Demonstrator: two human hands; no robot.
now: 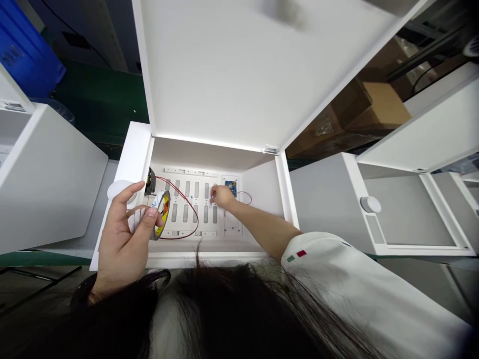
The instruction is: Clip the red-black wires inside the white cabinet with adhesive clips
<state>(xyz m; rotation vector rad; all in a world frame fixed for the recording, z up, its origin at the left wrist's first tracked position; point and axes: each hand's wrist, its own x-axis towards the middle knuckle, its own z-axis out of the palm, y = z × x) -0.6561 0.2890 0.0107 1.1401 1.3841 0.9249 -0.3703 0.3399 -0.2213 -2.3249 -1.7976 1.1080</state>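
My left hand point(127, 234) holds a roll of tape point(161, 215) with a yellow and red inner core, gripped by the thumb and fingers over the left side of a white cabinet point(258, 187). Pale strips show between its fingers. Inside the cabinet, my right hand point(222, 195) is pinched close to the slotted white back panel point(190, 189); a tiny whitish bit shows at its fingertips, too small to name. Beside it sits a blue circuit board point(231, 187). A small black fan-like part point(150, 181) is at the cabinet's left wall, with red wires point(192, 207) looping from it.
The cabinet's white door point(224, 70) stands raised at the back. Similar cabinets stand at the left point(56, 179) and right point(333, 199). Cardboard boxes point(381, 104) lie behind on the right, and a blue bin point(30, 50) is at the far left.
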